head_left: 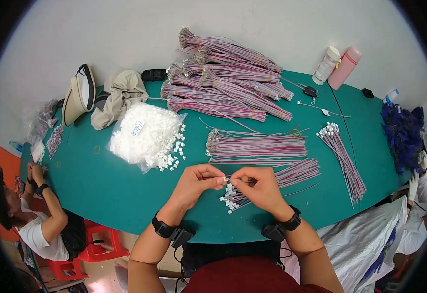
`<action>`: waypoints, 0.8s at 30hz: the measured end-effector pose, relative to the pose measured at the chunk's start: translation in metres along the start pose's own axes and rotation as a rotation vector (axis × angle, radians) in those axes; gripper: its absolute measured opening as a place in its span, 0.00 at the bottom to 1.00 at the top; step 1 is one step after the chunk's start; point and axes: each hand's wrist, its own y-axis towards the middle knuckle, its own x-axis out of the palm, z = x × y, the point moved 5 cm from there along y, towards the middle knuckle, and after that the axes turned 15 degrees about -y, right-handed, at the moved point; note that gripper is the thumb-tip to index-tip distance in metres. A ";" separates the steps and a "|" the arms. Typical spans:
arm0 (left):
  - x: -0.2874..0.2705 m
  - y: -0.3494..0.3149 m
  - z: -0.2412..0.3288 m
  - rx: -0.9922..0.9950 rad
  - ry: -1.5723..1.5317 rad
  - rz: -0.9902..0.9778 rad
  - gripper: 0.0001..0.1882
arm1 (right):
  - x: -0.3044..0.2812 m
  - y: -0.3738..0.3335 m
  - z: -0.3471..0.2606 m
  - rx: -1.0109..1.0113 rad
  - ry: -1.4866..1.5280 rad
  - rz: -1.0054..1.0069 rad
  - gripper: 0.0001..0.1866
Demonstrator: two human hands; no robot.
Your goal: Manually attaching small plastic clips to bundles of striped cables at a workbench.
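Observation:
My left hand (192, 185) pinches a small white plastic connector (225, 180) near the table's front edge. Right beside it, the fingertips of my right hand (262, 189) are closed on the end of a thin wire, mostly hidden by the fingers. The fingertips of both hands nearly meet. Below and behind my right hand lie wires with white connectors (229, 199) on their left ends. Just beyond my hands is a flat row of pink and grey wires (257, 145). A clear bag of white connectors (142, 134) lies to the left, with several spilled out.
Tied wire bundles (228, 88) are piled at the back. Another connector-ended bundle (343, 163) lies right. A visor hat (79, 95), beige cloth (120, 95), clear bottle (326, 66), pink flask (345, 67) and keys (311, 91) line the far side. Another person (37, 215) works at left.

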 end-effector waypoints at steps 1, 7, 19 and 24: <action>0.000 0.000 0.000 0.000 0.000 0.000 0.07 | 0.000 0.000 -0.002 0.000 0.000 0.000 0.03; 0.003 0.000 0.002 0.049 0.062 0.024 0.06 | -0.001 -0.001 -0.008 -0.111 -0.095 0.062 0.03; 0.004 -0.001 0.001 0.080 0.166 0.056 0.07 | 0.003 -0.002 -0.005 -0.158 -0.155 0.071 0.02; 0.002 -0.001 -0.001 0.095 0.178 0.072 0.07 | 0.004 -0.004 -0.007 -0.233 -0.235 0.146 0.02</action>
